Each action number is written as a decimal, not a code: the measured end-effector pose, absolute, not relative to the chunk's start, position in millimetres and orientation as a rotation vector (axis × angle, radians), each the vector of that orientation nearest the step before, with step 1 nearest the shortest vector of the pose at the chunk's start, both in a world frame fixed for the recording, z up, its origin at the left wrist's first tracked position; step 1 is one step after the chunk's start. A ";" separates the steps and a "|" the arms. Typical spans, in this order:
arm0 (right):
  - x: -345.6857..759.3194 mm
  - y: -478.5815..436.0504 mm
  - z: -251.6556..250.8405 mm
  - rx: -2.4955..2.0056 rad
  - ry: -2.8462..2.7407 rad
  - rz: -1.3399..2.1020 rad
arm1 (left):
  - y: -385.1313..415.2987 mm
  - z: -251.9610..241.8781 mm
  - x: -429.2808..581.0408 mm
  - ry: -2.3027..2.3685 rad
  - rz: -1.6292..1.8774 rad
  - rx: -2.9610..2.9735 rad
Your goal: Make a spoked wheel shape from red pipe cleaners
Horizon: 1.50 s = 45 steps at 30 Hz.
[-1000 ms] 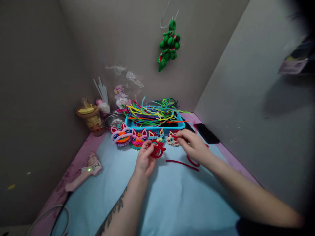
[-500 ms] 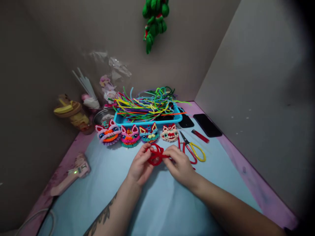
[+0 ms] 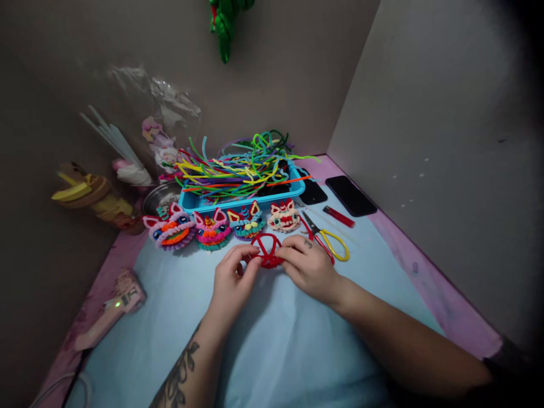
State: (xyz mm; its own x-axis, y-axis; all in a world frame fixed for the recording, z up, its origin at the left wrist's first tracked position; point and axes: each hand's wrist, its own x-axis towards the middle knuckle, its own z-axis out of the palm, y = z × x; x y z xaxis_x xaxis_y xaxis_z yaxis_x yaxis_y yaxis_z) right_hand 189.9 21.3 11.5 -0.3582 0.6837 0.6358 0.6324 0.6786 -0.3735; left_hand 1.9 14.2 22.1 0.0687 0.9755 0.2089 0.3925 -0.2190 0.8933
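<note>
Between my hands is a round red frame of bent pipe cleaners [image 3: 268, 262], with bars crossing inside its ring. My left hand [image 3: 235, 271] pinches its left edge between thumb and fingers. On the opposite side, my right hand [image 3: 309, 268] grips the frame with its fingertips. Just beyond stand several fuzzy lion-head figures; the cream and red one [image 3: 284, 216] is closest to my right hand, and the blue one [image 3: 246, 221] is behind the frame. Scissors [image 3: 325, 235] with one yellow and one red handle lie right of the frame, partly behind my right hand.
A blue tray [image 3: 238, 204] heaped with colourful pipe cleaners stands at the back. Right of it lie two dark phones [image 3: 351, 196] and a red lighter [image 3: 339, 216]. A pink glue gun [image 3: 114, 309] with a lit green light rests at left, its cord running toward the front.
The red frame has turned and now shows its crossed bars as an open ring. My left hand has shifted its hold along the edge. The whole view has swung slightly right and down.
</note>
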 end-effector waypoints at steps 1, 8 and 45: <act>190.0 21.0 11.2 -1.011 -2.094 0.082 | 13.8 21.2 2.6 1.339 1.086 1.624; 190.4 20.8 13.3 -1.007 -2.134 0.100 | 14.7 23.8 6.0 1.149 1.063 1.187; 179.9 16.4 4.6 -1.088 -1.985 0.134 | 15.7 19.2 11.9 1.200 1.070 0.994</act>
State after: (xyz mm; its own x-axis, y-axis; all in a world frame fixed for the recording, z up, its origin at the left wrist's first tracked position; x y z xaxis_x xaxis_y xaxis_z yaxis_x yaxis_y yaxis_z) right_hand 179.9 16.4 4.6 -0.2637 0.7350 0.6247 0.6444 0.6161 -0.4529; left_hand 11.9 15.7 19.2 0.0496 0.9761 -0.2118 -0.0991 0.2158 0.9714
